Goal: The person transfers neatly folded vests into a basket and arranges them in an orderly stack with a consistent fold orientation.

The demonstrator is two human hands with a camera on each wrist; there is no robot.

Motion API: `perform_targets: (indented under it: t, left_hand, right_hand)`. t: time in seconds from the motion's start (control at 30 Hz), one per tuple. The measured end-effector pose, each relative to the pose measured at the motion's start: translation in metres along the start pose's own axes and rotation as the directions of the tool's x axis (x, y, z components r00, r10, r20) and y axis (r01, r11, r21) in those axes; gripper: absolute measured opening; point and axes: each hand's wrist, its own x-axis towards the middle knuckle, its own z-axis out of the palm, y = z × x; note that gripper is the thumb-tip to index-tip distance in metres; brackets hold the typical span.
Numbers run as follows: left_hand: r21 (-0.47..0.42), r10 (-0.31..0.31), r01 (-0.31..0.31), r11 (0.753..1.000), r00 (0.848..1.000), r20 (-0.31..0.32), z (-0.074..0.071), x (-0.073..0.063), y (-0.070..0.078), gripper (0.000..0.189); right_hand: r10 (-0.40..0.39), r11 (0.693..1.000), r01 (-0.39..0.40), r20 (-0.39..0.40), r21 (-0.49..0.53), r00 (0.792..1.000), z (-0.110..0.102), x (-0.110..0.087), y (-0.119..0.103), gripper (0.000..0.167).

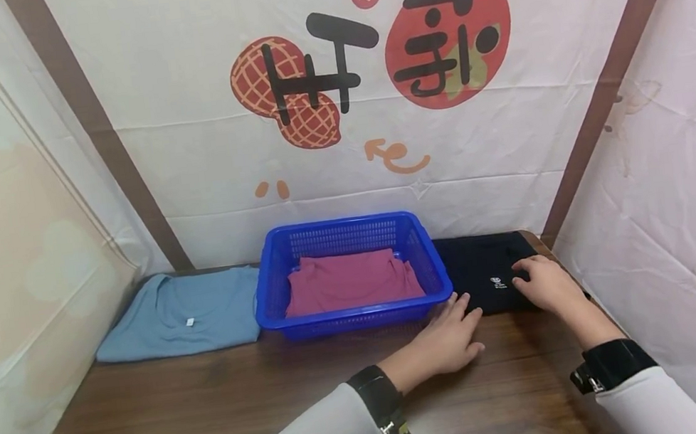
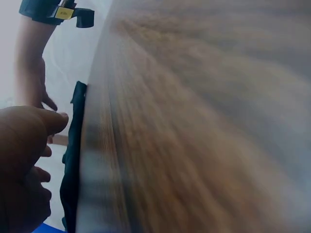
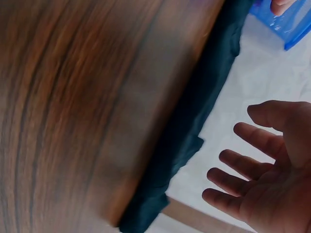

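I've got the black shirt at the far right corner of the tabletop, hard by the right side of the blue basket, close to the far and right edges. My right hand hangs over its right part, fingers spread wide, nothing held; right wrist view shows a gap to the cloth. My left hand is by the shirt's near left corner and the basket's near right corner, fingers loosely extended, nothing held; can't tell if the tips touch the rim. Main risk as I read it: if I pinch only the top layer, the fold could come undone. Second: left fingers are near enough the basket that a sideways sweep could knock it and shift the pink garment inside. Third: a careless push right could put cloth over the tabletop's right edge. Lifting from one side only would probably let the middle sag; looks like soft knit. Shirt itself: near-black in the head view, dark teal in the wrist views, folded to a flat rectangle, small white print near the middle, too small to read. Edge-on it's low and slightly lumpy, a couple of bits sticking up. Light blue shirt lies folded left of the basket.
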Motion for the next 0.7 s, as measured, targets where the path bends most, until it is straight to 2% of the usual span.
perform_targets:
  t: [0.27,0.5,0.7]
  left_hand:
    - [0.055,-0.108,0.105,0.993,0.993,0.05,0.001,0.014,0.006,0.068]
    - [0.094,-0.176,0.17,0.981,0.983,0.056,0.001,0.026,0.007,0.068]
    - [0.092,-0.193,0.188,0.978,0.979,0.057,0.001,0.032,0.003,0.057]
  right_hand:
    - [0.021,0.998,-0.014,0.114,-0.056,0.993,0.012,0.013,0.022,0.047]
    - [0.014,0.995,-0.004,0.1,-0.097,0.995,0.018,0.016,0.032,0.042]
    - [-0.01,0.993,0.02,0.09,-0.119,0.996,0.02,0.019,0.037,0.042]
